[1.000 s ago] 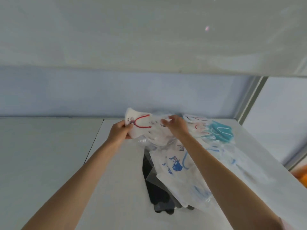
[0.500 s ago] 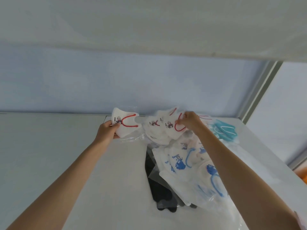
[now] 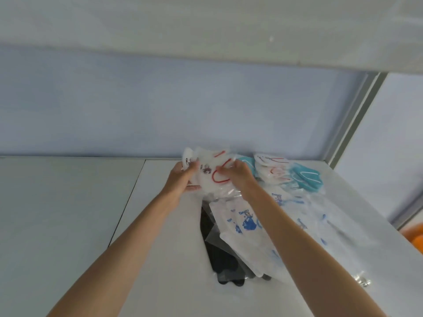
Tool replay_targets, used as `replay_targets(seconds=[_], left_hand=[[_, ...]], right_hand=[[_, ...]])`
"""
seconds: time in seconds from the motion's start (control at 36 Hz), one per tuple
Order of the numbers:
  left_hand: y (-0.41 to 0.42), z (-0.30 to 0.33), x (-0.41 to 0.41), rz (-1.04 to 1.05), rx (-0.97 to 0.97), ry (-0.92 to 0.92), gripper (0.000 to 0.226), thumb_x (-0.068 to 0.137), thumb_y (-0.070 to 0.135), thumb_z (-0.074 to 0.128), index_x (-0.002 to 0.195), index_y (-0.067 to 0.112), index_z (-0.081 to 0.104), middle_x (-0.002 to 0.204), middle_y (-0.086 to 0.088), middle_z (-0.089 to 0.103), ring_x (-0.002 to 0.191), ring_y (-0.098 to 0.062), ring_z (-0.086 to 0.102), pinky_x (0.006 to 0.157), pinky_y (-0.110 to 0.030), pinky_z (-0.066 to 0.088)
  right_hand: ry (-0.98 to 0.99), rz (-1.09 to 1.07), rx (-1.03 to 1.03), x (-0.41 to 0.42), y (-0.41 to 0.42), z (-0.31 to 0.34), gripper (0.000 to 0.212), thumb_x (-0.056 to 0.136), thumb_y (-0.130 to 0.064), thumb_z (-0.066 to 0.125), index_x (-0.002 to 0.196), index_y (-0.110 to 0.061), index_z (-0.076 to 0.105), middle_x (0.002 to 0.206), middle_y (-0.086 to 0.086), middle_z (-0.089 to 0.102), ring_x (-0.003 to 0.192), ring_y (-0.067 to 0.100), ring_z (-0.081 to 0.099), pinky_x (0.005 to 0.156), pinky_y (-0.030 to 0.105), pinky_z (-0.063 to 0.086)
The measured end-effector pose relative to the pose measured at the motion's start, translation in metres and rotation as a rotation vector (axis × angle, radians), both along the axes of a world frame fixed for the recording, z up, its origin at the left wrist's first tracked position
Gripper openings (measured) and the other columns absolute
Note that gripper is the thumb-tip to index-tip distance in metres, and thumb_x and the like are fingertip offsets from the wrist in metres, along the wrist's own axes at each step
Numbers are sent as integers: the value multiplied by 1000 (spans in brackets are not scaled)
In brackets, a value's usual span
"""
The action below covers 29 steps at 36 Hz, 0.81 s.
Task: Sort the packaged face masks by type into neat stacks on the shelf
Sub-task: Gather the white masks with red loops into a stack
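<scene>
Both hands hold a bunch of packaged white masks with red ear loops point(image 3: 211, 172) just above the white shelf point(image 3: 160, 236), near its back wall. My left hand point(image 3: 183, 178) grips the bunch's left edge and my right hand point(image 3: 238, 177) grips its right side. More red-loop masks point(image 3: 273, 169) lie to the right, beside teal masks point(image 3: 305, 179). White masks with blue print point(image 3: 245, 227) spread under my right forearm, over black masks point(image 3: 219, 259).
An upper shelf point(image 3: 206, 30) overhangs the space. A metal upright point(image 3: 352, 120) stands at the back right. A seam point(image 3: 128, 200) divides the shelf panels, with bare surface to its left. Something orange point(image 3: 415, 239) shows at the right edge.
My hands, apart half a second ago with a red-loop mask in each, have come together. The masks now form one bunch held between them.
</scene>
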<state>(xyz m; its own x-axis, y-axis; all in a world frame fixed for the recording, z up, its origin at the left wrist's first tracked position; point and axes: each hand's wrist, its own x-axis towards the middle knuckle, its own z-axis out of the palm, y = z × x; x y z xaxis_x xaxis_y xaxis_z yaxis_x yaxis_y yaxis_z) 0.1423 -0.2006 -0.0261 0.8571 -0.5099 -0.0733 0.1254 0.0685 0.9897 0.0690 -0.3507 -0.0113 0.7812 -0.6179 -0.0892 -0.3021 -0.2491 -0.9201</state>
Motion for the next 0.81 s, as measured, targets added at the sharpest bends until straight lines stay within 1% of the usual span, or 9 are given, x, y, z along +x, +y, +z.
replay_targets(seconds=[0.08,0.17,0.31,0.36,0.42,0.5,0.67,0.75,0.81], left_hand=[[9,-4,8,94,7,-72,21,87,6,66,104,15,57,101,-5,68,92,-24,67,64,-35,58],[26,-7,22,200,7,-78,30,86,1,63,115,5,55,106,-10,66,89,-22,66,57,-31,58],[55,-13,43,316,9,-69,32,86,-3,60,117,5,53,108,-13,62,84,-20,62,51,-27,57],[63,-14,47,329,21,-68,31,86,-2,60,114,10,53,107,-11,62,86,-20,62,53,-29,58],[69,-17,50,332,34,-73,30,87,-1,60,114,10,53,106,-9,62,89,-21,62,56,-30,57],[75,-16,53,345,40,-75,28,87,-2,60,111,11,52,99,-5,62,85,-18,62,55,-29,59],[69,-11,47,342,32,-96,23,87,-6,55,98,15,54,87,2,61,78,-13,60,50,-28,58],[54,-7,38,326,25,-108,31,87,-9,51,84,22,51,83,2,59,75,-12,58,46,-23,56],[43,-6,31,299,13,-98,31,87,-9,52,85,22,51,85,2,58,76,-12,58,44,-23,55]], right_hand=[[2,-28,-90,14,9,-11,53,83,-48,65,118,-9,54,111,6,62,100,22,62,91,40,52],[0,-118,-232,26,2,-13,60,90,-58,45,127,-11,53,126,10,55,114,26,54,99,41,44],[421,-171,-634,36,-26,-16,77,92,-57,44,142,-1,33,147,21,32,137,36,29,110,45,28],[514,-100,-661,39,-33,-15,78,85,-59,55,137,-1,40,142,20,41,131,35,39,107,42,35],[520,-62,-659,42,-40,-12,62,81,-51,66,121,-5,54,124,14,59,116,30,55,97,37,45],[444,-93,-540,40,-50,-3,47,78,-33,74,114,-9,58,109,8,68,102,27,65,85,33,53],[1,-284,-321,9,-69,27,30,84,-19,68,111,-7,62,107,11,63,99,25,58,77,27,39],[-353,-273,172,-8,-69,40,25,82,-8,70,103,-11,56,92,8,60,77,21,59,65,28,46],[-503,-123,507,-12,-61,42,29,82,0,67,108,-3,55,95,14,64,79,27,66,68,39,56]])
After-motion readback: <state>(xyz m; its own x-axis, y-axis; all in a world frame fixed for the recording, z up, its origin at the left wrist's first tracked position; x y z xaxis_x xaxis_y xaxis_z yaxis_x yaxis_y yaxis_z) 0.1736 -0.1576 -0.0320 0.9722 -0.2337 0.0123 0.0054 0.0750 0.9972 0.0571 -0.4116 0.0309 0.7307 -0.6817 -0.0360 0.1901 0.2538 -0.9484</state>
